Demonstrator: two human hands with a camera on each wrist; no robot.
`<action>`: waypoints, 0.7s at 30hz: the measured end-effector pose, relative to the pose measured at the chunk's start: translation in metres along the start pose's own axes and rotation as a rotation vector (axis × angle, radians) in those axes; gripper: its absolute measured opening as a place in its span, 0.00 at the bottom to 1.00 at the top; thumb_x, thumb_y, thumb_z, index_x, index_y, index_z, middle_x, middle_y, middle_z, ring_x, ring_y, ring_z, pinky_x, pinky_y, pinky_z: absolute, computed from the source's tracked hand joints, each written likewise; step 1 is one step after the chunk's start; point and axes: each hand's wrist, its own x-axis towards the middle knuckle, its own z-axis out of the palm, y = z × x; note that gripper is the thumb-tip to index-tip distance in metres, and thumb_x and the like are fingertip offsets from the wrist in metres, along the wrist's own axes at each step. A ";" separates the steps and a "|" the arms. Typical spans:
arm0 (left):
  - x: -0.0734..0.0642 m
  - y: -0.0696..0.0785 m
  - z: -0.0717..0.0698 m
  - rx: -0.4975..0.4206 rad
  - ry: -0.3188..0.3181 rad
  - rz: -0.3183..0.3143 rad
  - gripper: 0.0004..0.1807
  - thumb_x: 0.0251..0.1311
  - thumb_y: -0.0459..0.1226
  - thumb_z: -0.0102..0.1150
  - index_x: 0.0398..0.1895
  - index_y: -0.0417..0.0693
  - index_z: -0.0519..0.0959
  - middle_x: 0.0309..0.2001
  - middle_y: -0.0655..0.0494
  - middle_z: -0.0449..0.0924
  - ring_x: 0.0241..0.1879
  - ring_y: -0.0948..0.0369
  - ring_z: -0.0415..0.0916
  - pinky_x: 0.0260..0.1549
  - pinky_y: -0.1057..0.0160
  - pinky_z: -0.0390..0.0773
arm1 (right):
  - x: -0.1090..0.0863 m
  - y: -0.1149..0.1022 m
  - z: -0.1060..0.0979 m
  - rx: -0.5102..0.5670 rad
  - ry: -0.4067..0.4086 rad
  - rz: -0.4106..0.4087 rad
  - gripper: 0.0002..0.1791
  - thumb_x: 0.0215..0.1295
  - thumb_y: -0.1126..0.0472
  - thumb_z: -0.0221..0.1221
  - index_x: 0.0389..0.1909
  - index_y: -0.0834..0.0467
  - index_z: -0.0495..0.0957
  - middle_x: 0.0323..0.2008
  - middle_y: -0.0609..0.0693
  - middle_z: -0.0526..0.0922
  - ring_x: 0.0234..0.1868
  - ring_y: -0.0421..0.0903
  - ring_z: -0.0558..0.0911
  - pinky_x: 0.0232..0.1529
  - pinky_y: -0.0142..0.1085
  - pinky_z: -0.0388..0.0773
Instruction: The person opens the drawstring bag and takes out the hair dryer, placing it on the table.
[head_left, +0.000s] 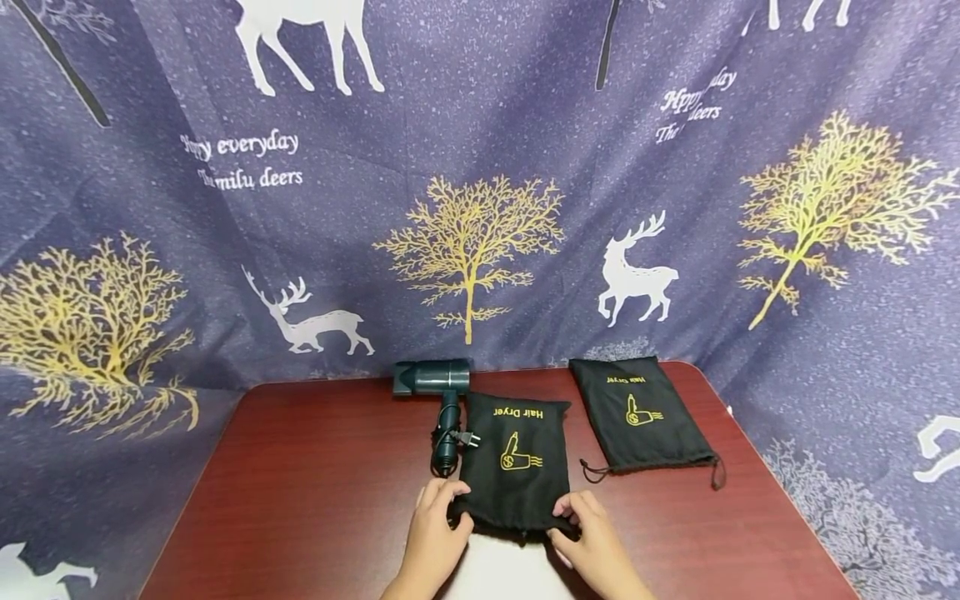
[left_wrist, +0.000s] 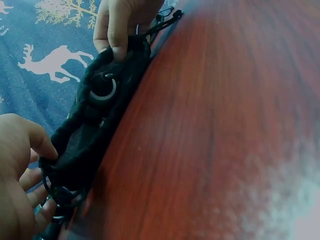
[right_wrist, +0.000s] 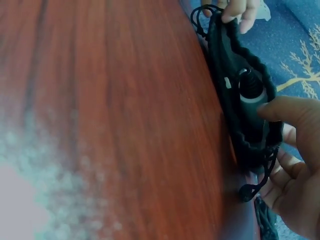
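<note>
A black drawstring bag (head_left: 525, 492) with yellow "Hair Dryer" print lies flat on the table, its mouth toward me. My left hand (head_left: 435, 527) pinches the mouth's left corner. At the right corner my right hand (head_left: 592, 537) grips the rim between thumb and fingers. The two hands spread the mouth apart. Inside it, in the right wrist view, shows the end of a dark handle (right_wrist: 254, 107) with a pale ring and a ribbed cord sleeve; the bag hides the rest. Drawstring loops (right_wrist: 262, 185) hang at both corners.
A dark green hair dryer (head_left: 435, 377) lies just left of the bag, its cord wound round the handle and its plug (head_left: 468, 439) by the bag's edge. A second black bag (head_left: 648, 425) lies flat at the right. Behind the red-brown table (head_left: 315, 467) hangs a printed cloth (head_left: 495, 125).
</note>
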 end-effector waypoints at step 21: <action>-0.006 0.023 -0.012 -0.169 -0.166 0.124 0.09 0.57 0.30 0.65 0.35 0.56 0.82 0.32 0.69 0.76 0.33 0.75 0.73 0.36 0.70 0.78 | 0.007 -0.009 0.001 0.038 0.005 0.095 0.13 0.57 0.62 0.69 0.34 0.44 0.74 0.32 0.40 0.72 0.33 0.32 0.71 0.36 0.28 0.71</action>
